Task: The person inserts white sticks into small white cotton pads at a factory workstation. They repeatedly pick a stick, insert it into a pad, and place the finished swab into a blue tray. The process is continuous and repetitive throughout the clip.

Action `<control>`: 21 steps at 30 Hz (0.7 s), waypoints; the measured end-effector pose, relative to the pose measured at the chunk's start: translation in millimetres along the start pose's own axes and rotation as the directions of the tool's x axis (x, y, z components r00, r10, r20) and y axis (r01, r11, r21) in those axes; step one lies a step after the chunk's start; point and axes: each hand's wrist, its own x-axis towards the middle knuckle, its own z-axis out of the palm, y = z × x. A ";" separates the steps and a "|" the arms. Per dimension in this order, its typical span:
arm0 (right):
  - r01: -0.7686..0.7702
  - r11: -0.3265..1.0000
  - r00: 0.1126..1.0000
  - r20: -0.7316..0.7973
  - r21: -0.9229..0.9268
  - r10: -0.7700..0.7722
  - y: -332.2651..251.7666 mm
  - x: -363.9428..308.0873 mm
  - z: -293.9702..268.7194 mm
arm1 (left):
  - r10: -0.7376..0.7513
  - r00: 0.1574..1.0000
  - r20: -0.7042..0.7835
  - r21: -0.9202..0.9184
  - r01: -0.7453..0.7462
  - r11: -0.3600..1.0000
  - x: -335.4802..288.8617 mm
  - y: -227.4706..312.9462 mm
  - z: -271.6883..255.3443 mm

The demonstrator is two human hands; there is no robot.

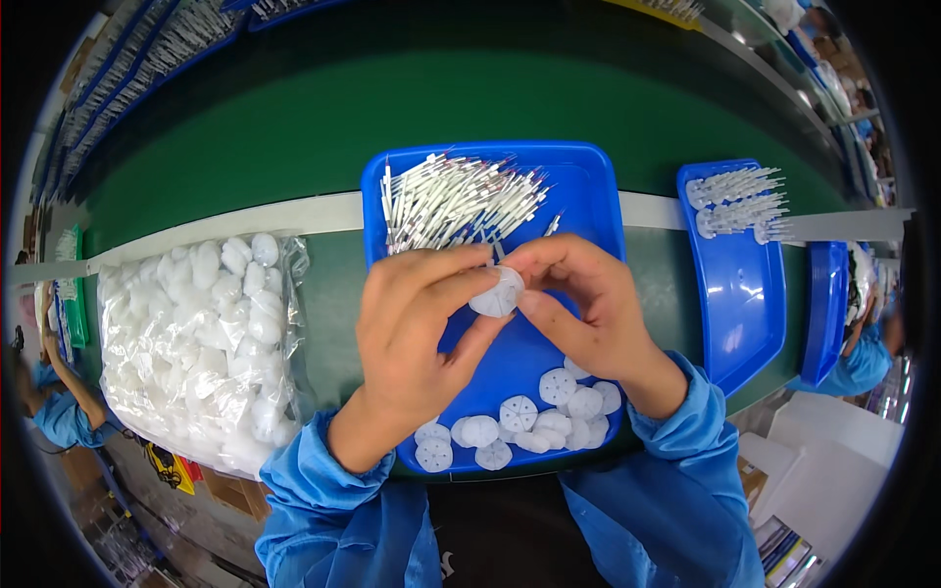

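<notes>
A round, translucent white plastic disc [497, 292] with slits across its face is held up over the blue tray [591, 211]. The thumb and fingers of my left hand [417, 318] are closed on its left side. My right hand [585, 309] pinches at its right edge, thumb and index finger touching it; whether a small part is also between them is hidden. Just above the disc a thin white stick shows between the hands. Behind them, a heap of thin white sticks with dark tips [456, 201] fills the tray's far left. Several loose discs [520, 414] lie at its near end.
Left of the tray lies a clear plastic bag of white domed pieces [201, 338]. To the right, another blue tray [737, 304] holds discs with sticks standing in them [735, 199]. A pale metal strip [245, 220] crosses the green table [461, 93]. Other people sit at both sides.
</notes>
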 end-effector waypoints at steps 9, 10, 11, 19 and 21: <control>-0.012 1.000 0.999 0.036 0.012 0.012 -0.9 -2.9 -2.8 | 0.031 1.000 0.004 0.013 -0.031 0.999 -0.1 1.9 -0.4; -0.014 1.000 0.999 0.036 0.010 0.013 0.4 -3.5 -3.9 | 0.034 0.999 0.002 0.012 -0.034 0.999 0.0 1.9 -0.2; -0.015 1.000 0.999 0.037 0.006 0.015 0.7 -3.7 -4.6 | 0.038 0.999 -0.001 0.010 -0.038 0.999 0.3 1.8 0.6; -0.070 0.985 0.996 -0.069 -0.157 0.059 -6.1 -6.0 -4.4 | 0.053 0.992 0.113 -0.087 -0.043 0.995 -6.0 0.1 0.2; -0.018 0.944 0.995 -0.094 -0.330 -0.014 -8.0 -5.9 -9.6 | 0.043 0.989 0.139 -0.144 -0.023 0.989 -3.1 2.5 -1.1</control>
